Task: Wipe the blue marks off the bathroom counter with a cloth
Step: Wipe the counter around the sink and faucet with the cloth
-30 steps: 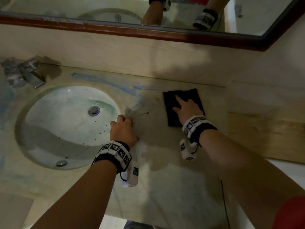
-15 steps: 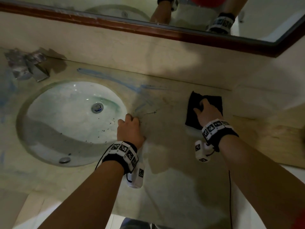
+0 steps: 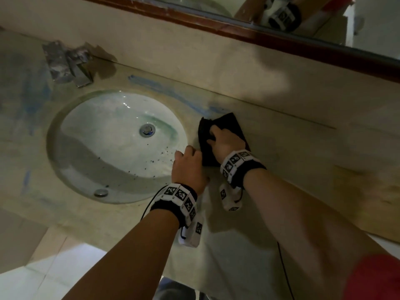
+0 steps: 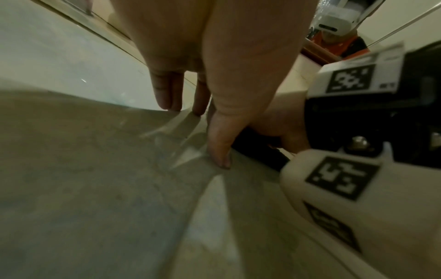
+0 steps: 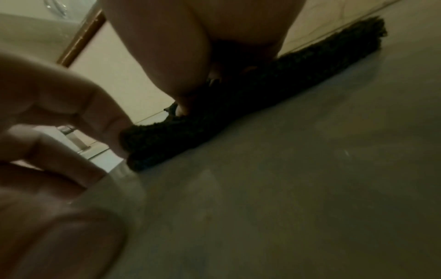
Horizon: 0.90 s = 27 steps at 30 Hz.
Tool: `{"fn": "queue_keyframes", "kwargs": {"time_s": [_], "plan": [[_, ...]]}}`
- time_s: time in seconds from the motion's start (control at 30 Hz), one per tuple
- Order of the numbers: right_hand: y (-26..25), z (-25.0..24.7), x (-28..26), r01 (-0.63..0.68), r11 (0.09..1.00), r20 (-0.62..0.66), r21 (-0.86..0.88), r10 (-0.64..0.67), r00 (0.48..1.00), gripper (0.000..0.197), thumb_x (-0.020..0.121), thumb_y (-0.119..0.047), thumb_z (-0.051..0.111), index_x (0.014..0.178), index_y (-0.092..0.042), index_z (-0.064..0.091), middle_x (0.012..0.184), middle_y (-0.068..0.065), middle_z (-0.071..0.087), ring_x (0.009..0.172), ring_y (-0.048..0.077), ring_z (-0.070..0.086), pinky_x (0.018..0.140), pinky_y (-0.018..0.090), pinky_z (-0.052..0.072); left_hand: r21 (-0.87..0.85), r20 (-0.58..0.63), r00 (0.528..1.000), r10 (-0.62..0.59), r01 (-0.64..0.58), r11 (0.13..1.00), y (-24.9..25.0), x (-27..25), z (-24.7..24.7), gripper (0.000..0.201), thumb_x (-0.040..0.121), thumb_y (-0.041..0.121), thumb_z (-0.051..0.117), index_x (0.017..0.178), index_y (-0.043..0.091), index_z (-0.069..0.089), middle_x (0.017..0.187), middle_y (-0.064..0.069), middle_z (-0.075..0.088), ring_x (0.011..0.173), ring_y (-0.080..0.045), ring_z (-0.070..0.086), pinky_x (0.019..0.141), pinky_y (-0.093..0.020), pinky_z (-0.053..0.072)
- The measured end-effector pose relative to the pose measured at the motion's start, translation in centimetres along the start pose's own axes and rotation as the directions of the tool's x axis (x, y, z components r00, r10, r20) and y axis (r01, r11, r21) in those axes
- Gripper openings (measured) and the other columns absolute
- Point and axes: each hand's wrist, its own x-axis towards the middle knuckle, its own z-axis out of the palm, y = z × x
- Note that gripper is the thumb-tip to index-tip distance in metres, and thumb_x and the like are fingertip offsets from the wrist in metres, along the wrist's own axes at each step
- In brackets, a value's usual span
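Overhead, right hand pressed the black cloth onto the beige counter beside blue marks, fingers curled on it; left wrist view alone showed left hand fingertips straight, resting on stone. Sink held dark specks; mirror above

We cannot see the part of the black cloth under the right hand, the left hand is a near blur in the right wrist view, and the mirror is cut off at the top edge.
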Motion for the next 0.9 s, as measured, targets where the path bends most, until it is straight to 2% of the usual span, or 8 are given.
{"fn": "queue_keyframes", "kwargs": {"time_s": [0.07,0.17,0.27,0.37,0.5,0.63,0.77,0.9], "plan": [[-0.5,0.0,0.3,0.009,1.000,0.027,0.003,-0.009,1.000,0.025,0.100,-0.038,0.045,0.119,-0.021,0.046,0.103,0.011,0.056,0.086,0.031,0.057,0.070,0.040,0.050,0.003,-0.002,1.000,-0.005,0.005,1.000,0.0,0.1,0.1,0.061,0.067,0.049,0.078,0.113,0.018,0.051,0.118,-0.005,0.047,0.104,-0.030,0.044,0.088,-0.038,0.043],[0.1,-0.5,-0.1,0.001,0.999,0.002,0.048,-0.001,1.000,0.020,0.100,-0.034,0.048,0.115,-0.021,0.046,0.098,0.009,0.056,0.080,0.028,0.056,0.068,0.040,0.050,-0.005,0.005,1.000,-0.014,0.014,1.000,0.1,0.1,0.0,0.061,0.066,0.049,0.078,0.112,0.018,0.052,0.117,-0.004,0.047,0.103,-0.030,0.044,0.088,-0.037,0.043],[1.6,-0.9,-1.1,-0.067,0.988,-0.042,0.140,0.073,0.996,0.018,0.099,-0.031,0.049,0.114,-0.021,0.047,0.090,0.005,0.055,0.077,0.025,0.056,0.064,0.037,0.046,-0.013,0.013,1.000,-0.010,0.010,1.000,0.0,0.0,-0.1,0.062,0.065,0.051,0.078,0.113,0.020,0.053,0.117,-0.003,0.047,0.104,-0.029,0.045,0.090,-0.037,0.044],[3.8,-1.6,-2.3,-0.138,0.976,-0.068,0.167,0.151,0.986,0.025,0.099,-0.034,0.049,0.119,-0.019,0.048,0.096,0.006,0.057,0.083,0.026,0.057,0.066,0.034,0.044,-0.030,0.014,1.000,0.014,-0.014,0.999,-0.4,-0.3,-0.1,0.061,0.067,0.049,0.078,0.114,0.019,0.054,0.119,-0.003,0.048,0.106,-0.029,0.045,0.092,-0.039,0.045],[6.2,-2.0,-4.0,-0.249,0.952,-0.073,0.178,0.266,0.961,0.029,0.100,-0.036,0.046,0.122,-0.018,0.045,0.101,0.009,0.059,0.080,0.024,0.056,0.064,0.033,0.042,-0.066,0.028,0.998,0.052,-0.050,0.997,-0.9,-0.9,-0.3,0.050,0.072,0.031,0.078,0.114,0.017,0.054,0.126,-0.005,0.047,0.110,-0.029,0.044,0.092,-0.039,0.046],[6.6,-1.5,-5.1,-0.297,0.941,-0.078,0.162,0.312,0.947,0.032,0.098,-0.036,0.047,0.126,-0.022,0.042,0.110,0.010,0.057,0.082,0.025,0.057,0.064,0.034,0.047,-0.066,0.046,0.994,0.101,-0.098,0.993,-2.2,-1.3,-0.5,0.042,0.075,0.012,0.068,0.114,0.019,0.056,0.135,-0.002,0.046,0.115,-0.028,0.043,0.093,-0.037,0.044],[5.4,-1.2,-5.4,-0.314,0.946,-0.077,0.078,0.319,0.944,0.032,0.099,-0.034,0.044,0.128,-0.022,0.039,0.110,0.011,0.053,0.083,0.029,0.057,0.066,0.038,0.049,-0.061,0.009,0.994,0.110,-0.110,0.992,-4.0,-1.8,-0.7,0.036,0.082,0.016,0.064,0.117,0.022,0.057,0.129,0.001,0.050,0.115,-0.026,0.044,0.091,-0.036,0.041],[3.9,-0.8,-5.1,-0.303,0.952,-0.090,0.049,0.306,0.948,0.030,0.100,-0.026,0.041,0.129,-0.018,0.040,0.096,0.009,0.051,0.075,0.027,0.054,0.062,0.035,0.044,-0.119,-0.037,0.997,0.070,-0.074,0.990,-6.6,-2.3,-0.6,0.030,0.087,0.020,0.061,0.117,0.024,0.059,0.130,0.000,0.050,0.119,-0.025,0.043,0.094,-0.037,0.039]]}}
